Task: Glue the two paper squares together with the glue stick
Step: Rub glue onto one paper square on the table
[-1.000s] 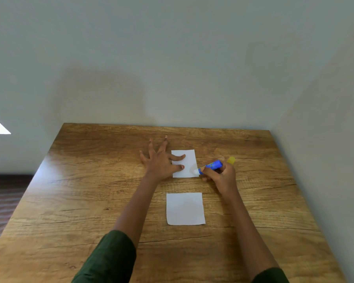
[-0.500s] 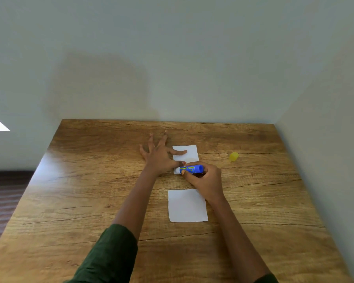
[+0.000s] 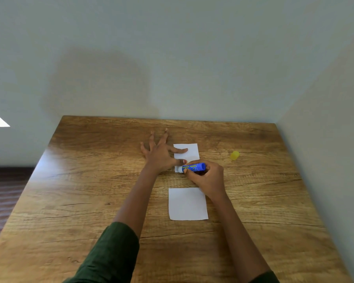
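Left hand (image 3: 160, 155) lies flat, pinning flimsy paper (image 3: 189, 152); right hand (image 3: 207, 178) grips the rigid glue stick (image 3: 192, 167) mid-barrel beside it.

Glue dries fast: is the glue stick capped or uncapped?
Uncapped. The glue stick in the right hand shows a bare white tip; the yellow cap lies apart on the table.

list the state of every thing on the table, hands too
far paper square: flat, pinned by the left hand
near paper square: flat, apart from the far one
glue stick: uncapped, tip on the far square's near edge
yellow cap: off, lying on the table alone
left hand: fingers spread, pressing
right hand: grips the glue stick
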Demonstrator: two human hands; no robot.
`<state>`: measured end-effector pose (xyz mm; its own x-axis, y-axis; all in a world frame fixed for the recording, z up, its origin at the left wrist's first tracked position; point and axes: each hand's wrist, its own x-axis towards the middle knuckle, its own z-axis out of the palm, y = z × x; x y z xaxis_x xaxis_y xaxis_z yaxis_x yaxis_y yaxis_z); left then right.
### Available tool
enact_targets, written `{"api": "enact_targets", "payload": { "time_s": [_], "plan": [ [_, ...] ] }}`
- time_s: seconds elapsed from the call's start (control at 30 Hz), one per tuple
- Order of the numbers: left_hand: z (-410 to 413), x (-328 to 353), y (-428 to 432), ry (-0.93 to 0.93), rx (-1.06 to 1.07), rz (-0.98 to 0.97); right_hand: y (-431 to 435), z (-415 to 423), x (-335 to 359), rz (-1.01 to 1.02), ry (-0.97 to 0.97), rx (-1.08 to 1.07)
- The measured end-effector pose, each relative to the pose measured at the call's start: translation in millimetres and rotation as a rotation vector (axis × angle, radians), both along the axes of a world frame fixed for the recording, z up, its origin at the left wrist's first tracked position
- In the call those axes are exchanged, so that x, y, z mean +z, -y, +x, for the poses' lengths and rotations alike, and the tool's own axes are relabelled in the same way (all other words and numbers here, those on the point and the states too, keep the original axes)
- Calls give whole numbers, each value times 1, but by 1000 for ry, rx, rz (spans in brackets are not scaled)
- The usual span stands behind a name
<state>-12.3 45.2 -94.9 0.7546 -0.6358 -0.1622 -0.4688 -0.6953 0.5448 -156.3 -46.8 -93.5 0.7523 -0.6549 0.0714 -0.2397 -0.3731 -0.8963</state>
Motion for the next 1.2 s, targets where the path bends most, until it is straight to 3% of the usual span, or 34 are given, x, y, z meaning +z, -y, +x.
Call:
{"api": "enact_targets", "payload": {
  "time_s": [1.2],
  "plan": [
    [-1,3,-1,-11,-3,10,37,-31,-3,28,3,-162]
  ]
}}
